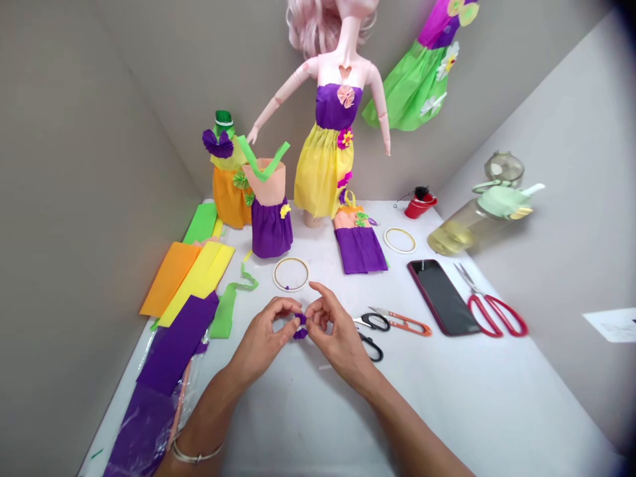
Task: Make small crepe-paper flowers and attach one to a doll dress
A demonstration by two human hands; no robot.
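Between my fingertips is a small gathered purple paper piece (300,333), partly covered by them. My left hand (265,339) pinches its left side with thumb and forefinger. My right hand (334,331) closes on its right side, with the forefinger raised. Just beyond my hands lies a white roll of tape (291,275) with a tiny purple scrap at its near edge. Black-handled scissors (373,322) rest right beside my right hand, partly hidden by it. Orange thread snips (407,323) lie just past them.
Coloured paper sheets (196,281) and purple sheets (171,351) line the left. Paper dresses (271,225) and a doll (328,106) stand at the back. A phone (442,298), red-handled scissors (497,313), a bottle (470,222), a red bucket (420,205) and another tape roll (400,241) are at the right.
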